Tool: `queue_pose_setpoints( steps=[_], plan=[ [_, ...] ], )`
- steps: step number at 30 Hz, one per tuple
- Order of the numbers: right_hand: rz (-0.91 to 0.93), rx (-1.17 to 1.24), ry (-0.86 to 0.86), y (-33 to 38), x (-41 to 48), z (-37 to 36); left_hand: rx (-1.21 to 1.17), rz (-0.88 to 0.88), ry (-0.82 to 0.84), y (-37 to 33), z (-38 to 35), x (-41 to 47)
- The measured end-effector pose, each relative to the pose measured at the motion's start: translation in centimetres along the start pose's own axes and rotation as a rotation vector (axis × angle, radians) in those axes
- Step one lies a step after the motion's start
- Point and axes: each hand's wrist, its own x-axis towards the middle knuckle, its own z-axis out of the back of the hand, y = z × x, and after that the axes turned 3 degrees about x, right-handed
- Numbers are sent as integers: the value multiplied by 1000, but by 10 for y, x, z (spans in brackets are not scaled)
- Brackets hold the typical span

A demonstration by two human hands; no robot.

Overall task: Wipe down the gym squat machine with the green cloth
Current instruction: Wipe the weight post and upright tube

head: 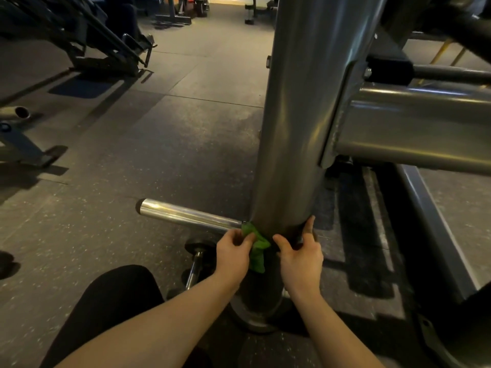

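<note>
Where the chrome weight peg (186, 215) juts out leftward, low above the rubber floor (132, 155), the left hand (233, 251) pinches the green cloth (256, 251) in curled fingers and bunches it against the near face of the squat machine's upright post (300, 128). Just right of the cloth, the right hand (300, 258) lies spread on the post, thumb and forefinger stretched wide, gripping nothing.

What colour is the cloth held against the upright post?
The cloth is plain bright green; head view.
</note>
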Motion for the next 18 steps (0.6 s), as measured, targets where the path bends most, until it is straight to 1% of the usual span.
queue_pose_setpoints(
  steps=[3,5,9,11,14,18],
  plan=[
    [1,-23,-16,2,1,1,61,-135,-25,-28,1,8],
    [8,-49,-10,4,1,1,76,-181,-20,-27,3,8],
    [41,-245,31,9,-4,6,66,-107,14,5,2,2],
    [50,-326,46,10,-9,7,61,-104,9,16,3,2],
    [48,-383,43,14,-13,7,105,-107,11,27,2,3],
    [48,-448,27,14,-16,8,139,-16,32,57,-3,-7]
  ],
)
